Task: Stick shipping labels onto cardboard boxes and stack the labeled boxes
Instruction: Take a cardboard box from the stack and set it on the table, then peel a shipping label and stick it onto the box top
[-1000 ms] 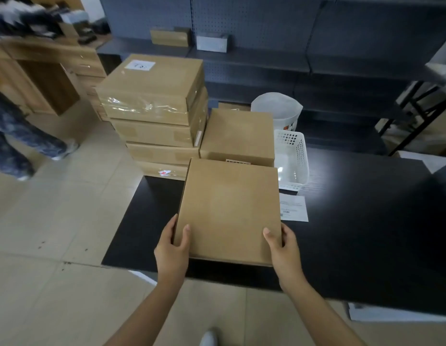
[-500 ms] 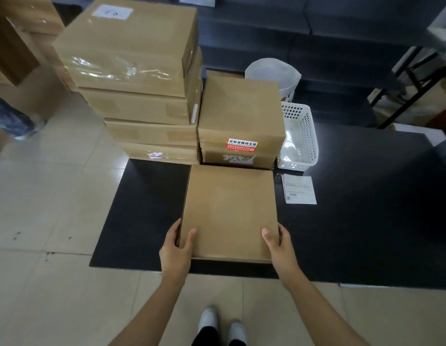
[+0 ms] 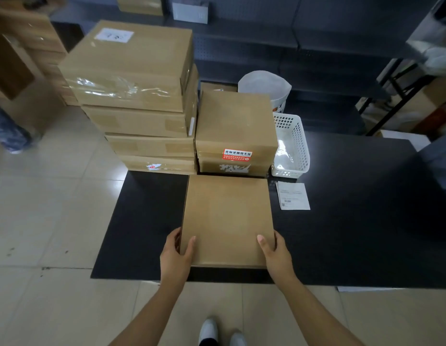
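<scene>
Person stands at the near edge of a black tabletop (image 3: pixel 354 221), both hands on a flat, plain cardboard box (image 3: pixel 226 216) lying w/ its near edge close to the tabletop's front. Left hand (image 3: pixel 174 255) has its grip clamped on the box's near-left corner, thumb on top, fingers wrapped round the side; right hand (image 3: pixel 275 255) does the same at the near-right corner, thumb on the lid. No label on the box top. Just to its right, flat on the tabletop & not touching it, lies a white shipping label (image 3: pixel 293 196) w/ small print and a barcode. Behind the held box, touching or nearly so, sits a short stack of boxes (image 3: pixel 235 126), a red sticker (image 3: pixel 237 155) on its front face. Left of that, right beside it, a taller stack of four bigger boxes (image 3: pixel 142 101) w/ clear tape, and a white label (image 3: pixel 114 35) on the top one. Right of the short stack is a white perforated basket (image 3: pixel 295 146), w/ a white bucket (image 3: pixel 265 89) behind it. Dark shelving (image 3: pixel 266 46) runs along the back. White shoes (image 3: pixel 217 332) show on the tile floor (image 3: pixel 42 221) below.
</scene>
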Demonstrator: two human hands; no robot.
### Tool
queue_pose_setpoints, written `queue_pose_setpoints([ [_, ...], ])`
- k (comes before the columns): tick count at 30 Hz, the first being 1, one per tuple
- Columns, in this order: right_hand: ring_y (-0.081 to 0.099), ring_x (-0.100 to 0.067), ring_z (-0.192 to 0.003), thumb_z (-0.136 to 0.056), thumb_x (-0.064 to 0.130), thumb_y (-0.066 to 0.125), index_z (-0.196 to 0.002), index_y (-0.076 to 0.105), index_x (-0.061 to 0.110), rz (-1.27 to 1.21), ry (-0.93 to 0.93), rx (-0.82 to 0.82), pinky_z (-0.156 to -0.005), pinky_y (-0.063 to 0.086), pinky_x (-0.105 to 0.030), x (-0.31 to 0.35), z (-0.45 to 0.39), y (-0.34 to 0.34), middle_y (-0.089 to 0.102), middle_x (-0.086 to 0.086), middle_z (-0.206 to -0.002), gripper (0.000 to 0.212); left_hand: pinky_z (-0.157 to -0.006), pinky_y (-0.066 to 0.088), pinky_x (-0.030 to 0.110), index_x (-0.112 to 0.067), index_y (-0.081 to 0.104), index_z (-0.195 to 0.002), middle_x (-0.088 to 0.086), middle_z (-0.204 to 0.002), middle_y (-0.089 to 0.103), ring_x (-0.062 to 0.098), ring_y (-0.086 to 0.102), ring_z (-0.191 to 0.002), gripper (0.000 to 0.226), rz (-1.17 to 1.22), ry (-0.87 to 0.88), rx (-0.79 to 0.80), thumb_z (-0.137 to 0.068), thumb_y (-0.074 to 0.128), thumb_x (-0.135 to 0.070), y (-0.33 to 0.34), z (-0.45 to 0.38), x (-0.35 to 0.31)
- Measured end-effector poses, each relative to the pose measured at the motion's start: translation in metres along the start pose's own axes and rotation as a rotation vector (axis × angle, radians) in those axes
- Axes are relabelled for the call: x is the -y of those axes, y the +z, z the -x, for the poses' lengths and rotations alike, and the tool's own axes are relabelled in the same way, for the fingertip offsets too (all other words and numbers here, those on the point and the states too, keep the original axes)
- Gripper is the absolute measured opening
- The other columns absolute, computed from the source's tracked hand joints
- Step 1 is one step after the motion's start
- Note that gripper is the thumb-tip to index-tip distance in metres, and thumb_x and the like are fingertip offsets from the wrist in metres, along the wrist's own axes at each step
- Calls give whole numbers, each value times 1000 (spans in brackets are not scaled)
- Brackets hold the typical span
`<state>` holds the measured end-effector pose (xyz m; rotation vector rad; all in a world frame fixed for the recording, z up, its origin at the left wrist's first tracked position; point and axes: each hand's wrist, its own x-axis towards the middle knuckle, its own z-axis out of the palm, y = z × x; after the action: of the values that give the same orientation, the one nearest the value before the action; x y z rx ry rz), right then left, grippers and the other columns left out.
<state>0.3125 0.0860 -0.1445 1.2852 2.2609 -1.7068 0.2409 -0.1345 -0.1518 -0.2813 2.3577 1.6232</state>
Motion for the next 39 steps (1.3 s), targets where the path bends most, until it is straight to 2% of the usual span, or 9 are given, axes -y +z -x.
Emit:
queue_pose_setpoints([
  [2, 51, -23, -119, -92, 46, 55, -145, 35, 12, 47, 10, 8, -92, 40, -29, 0, 0, -3, 51, -10, -137, 66, -89, 44, 27, -19, 45, -134, -8, -116, 55, 13, 54, -108, 51, -34, 24, 13, -88, 64, -31, -3, 1, -4],
  [8, 39, -27, -136, -94, 49, 49, -149, 29, 12, -1, 52, -5, -108, 33, -37, 9, -7, -31, 39, -8, -150, 69, -101, 35, 26, -19, 43, -137, -5, -137, 44, 6, 41, -122, 51, -128, 202, -26, -90, 62, -24, 9, 0, -43],
  [15, 46, -23, -129, -96, 41, 51, -142, 40, 12, -21, 32, -59, -102, 36, -32, 14, -32, -81, 48, -8, -142, 56, -101, 26, 17, -22, 39, -141, -10, -143, 40, 0, 35, -124, 50, -268, 362, 249, -94, 56, -23, 89, -2, -98],
  [19, 49, -20, -127, -97, 35, 53, -139, 44, 13, 26, 30, -66, -100, 38, -30, 8, -63, -113, 51, -7, -138, 49, -105, 27, 19, -16, 40, -140, -2, -144, 43, 12, 40, -130, 51, -328, 332, 299, -93, 58, -21, 156, -7, -119],
  [22, 51, -17, -122, -96, 31, 54, -135, 49, 13, 115, -11, -34, -100, 40, -29, 6, -98, -139, 54, -5, -135, 43, -104, 32, 21, -18, 42, -138, -2, -140, 47, 11, 45, -127, 49, -426, 371, 311, -92, 58, -24, 205, -15, -132],
  [25, 53, -13, -114, -96, 25, 56, -129, 54, 15, 177, -38, 41, -99, 44, -27, 6, -136, -161, 57, -2, -129, 35, -101, 33, 18, -19, 45, -136, -3, -138, 49, 10, 47, -123, 45, -451, 311, 320, -92, 58, -23, 246, -22, -145],
  [29, 51, -17, -120, -94, 23, 58, -134, 50, 12, 268, 0, 66, -103, 43, -31, 4, -181, -170, 53, -6, -133, 42, -100, 39, 21, -20, 48, -133, -4, -135, 52, 9, 51, -119, 43, -470, 228, 263, -91, 59, -19, 276, -38, -153],
  [33, 55, -19, -114, -92, 25, 61, -129, 52, 11, 390, 107, 92, -88, 50, -31, 8, -210, -159, 54, -6, -129, 40, -99, 38, 20, -19, 48, -133, -6, -133, 52, 9, 49, -121, 43, -456, 107, 200, -92, 59, -18, 289, -49, -157],
  [39, 59, -22, -105, -85, 36, 69, -114, 55, 11, 531, 212, 50, -74, 53, -33, 15, -224, -136, 60, -6, -114, 40, -98, 39, 17, -19, 52, -128, -6, -129, 53, 5, 49, -118, 38, -471, 53, 270, -91, 57, -14, 303, -62, -150],
])
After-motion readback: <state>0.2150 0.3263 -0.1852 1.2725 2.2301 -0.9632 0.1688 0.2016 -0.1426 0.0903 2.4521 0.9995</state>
